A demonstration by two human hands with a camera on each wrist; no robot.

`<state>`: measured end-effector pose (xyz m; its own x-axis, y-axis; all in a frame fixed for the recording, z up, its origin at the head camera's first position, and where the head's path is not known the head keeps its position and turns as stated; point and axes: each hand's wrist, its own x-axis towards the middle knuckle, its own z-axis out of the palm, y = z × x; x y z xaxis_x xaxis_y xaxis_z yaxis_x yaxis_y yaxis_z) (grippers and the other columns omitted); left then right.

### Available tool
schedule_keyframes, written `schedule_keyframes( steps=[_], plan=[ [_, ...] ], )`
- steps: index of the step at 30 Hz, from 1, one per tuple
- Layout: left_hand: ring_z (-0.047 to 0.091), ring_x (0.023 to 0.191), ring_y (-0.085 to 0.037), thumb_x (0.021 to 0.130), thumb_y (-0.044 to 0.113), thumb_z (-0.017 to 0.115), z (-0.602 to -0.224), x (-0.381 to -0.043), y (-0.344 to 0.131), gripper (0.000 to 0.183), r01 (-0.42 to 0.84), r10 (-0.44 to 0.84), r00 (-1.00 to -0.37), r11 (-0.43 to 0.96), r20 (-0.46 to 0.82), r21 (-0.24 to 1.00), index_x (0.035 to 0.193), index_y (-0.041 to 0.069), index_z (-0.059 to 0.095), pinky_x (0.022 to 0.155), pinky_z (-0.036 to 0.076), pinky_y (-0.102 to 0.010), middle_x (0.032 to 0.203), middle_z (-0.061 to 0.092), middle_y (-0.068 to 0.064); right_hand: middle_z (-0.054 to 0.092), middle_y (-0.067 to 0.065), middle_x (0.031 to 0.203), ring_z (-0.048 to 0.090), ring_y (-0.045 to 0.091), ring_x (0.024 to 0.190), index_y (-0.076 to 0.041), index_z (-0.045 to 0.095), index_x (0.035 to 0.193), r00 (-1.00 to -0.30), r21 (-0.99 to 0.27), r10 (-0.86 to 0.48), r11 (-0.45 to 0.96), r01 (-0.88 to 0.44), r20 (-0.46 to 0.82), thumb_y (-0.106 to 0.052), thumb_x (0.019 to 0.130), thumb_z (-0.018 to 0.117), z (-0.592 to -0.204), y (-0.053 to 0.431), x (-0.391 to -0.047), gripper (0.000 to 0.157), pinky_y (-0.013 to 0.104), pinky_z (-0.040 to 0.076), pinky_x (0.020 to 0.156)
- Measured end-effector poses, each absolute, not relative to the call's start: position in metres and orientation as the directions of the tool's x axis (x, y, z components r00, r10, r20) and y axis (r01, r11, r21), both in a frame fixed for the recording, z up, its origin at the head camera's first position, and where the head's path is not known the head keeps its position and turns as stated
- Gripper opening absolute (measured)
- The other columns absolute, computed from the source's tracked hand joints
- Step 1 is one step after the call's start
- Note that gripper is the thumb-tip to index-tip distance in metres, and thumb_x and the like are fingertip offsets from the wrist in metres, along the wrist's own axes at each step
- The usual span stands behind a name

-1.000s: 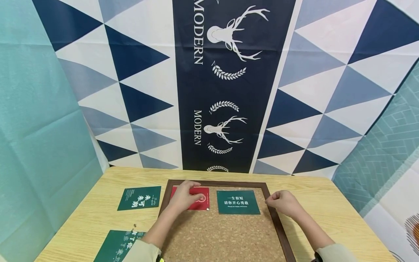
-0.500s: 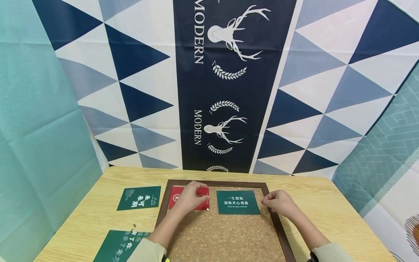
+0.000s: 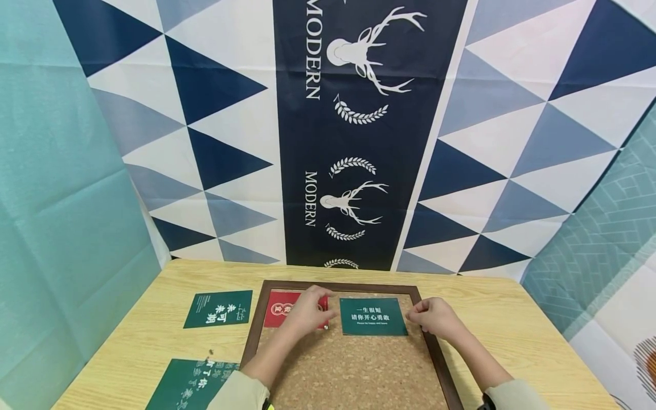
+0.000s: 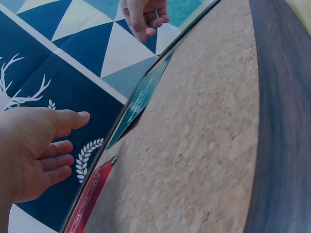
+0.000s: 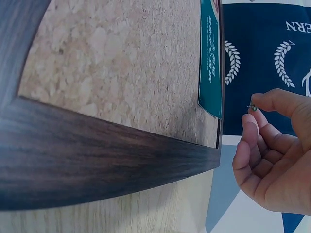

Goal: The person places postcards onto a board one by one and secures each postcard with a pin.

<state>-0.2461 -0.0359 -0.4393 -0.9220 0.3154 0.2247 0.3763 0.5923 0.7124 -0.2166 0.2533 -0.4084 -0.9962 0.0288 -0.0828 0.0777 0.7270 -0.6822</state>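
A far green card with white print (image 3: 217, 309) and a near green one (image 3: 176, 381) lie left on the pale wooden table (image 3: 512, 330). The left hand (image 3: 307, 312), holding nothing, thumb apart from fingers, hangs over the red rectangular card (image 3: 279, 310) on the brown-framed corkboard (image 3: 359, 370). Rightward lies the board's green rectangular card (image 3: 373, 317); beside its right edge, the right hand (image 3: 438, 318) pinches a small shiny pin (image 5: 254, 108). A loosened pinch could drop the pin; a sideways nudge could skew the card.
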Motion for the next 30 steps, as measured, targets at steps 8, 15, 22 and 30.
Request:
schedule_keyframes(
  steps=[8,15,22,30],
  plan=[
    [0.057,0.1,-0.026,0.079,0.021,0.075,-0.442,-0.246,-0.028,0.043,0.396,0.344,-0.911,0.583,0.227,0.709,0.115,0.001,0.064,0.085,0.049,-0.04,0.112,0.061,-0.014,0.06,0.007,0.068,0.047,0.013,0.057,0.001,0.068,0.082,-0.996,-0.69,0.026,0.719,0.08,-0.089,-0.013,0.083,0.065,-0.41,0.253,-0.218,0.015,0.025,0.035,0.046],
    [0.058,0.098,-0.026,0.079,0.019,0.074,-0.443,-0.245,-0.018,0.042,0.388,0.363,-0.91,0.572,0.202,0.722,0.117,0.002,0.064,0.084,0.051,-0.038,0.111,0.061,-0.012,0.062,0.008,0.072,0.049,0.013,0.058,0.003,0.068,0.083,-0.994,-0.696,0.031,0.712,0.093,-0.1,-0.011,0.084,0.063,-0.41,0.252,-0.218,0.015,0.026,0.038,0.049],
    [0.058,0.103,-0.026,0.079,0.02,0.074,-0.445,-0.245,-0.009,0.039,0.385,0.372,-0.91,0.598,0.183,0.703,0.114,0.005,0.065,0.091,0.048,-0.041,0.112,0.062,-0.011,0.062,0.007,0.072,0.049,0.013,0.058,0.003,0.068,0.084,-0.994,-0.704,0.037,0.703,0.101,-0.105,-0.01,0.085,0.062,-0.412,0.25,-0.219,0.014,0.025,0.039,0.049],
    [0.055,0.111,-0.024,0.08,0.022,0.073,-0.448,-0.243,0.0,0.037,0.4,0.389,-0.904,0.623,0.178,0.672,0.113,0.006,0.066,0.096,0.046,-0.039,0.126,0.057,-0.011,0.062,0.004,0.073,0.05,0.014,0.058,0.002,0.068,0.083,-0.994,-0.71,0.025,0.698,0.092,-0.104,-0.01,0.085,0.062,-0.415,0.251,-0.219,0.014,0.026,0.038,0.049]
  ],
)
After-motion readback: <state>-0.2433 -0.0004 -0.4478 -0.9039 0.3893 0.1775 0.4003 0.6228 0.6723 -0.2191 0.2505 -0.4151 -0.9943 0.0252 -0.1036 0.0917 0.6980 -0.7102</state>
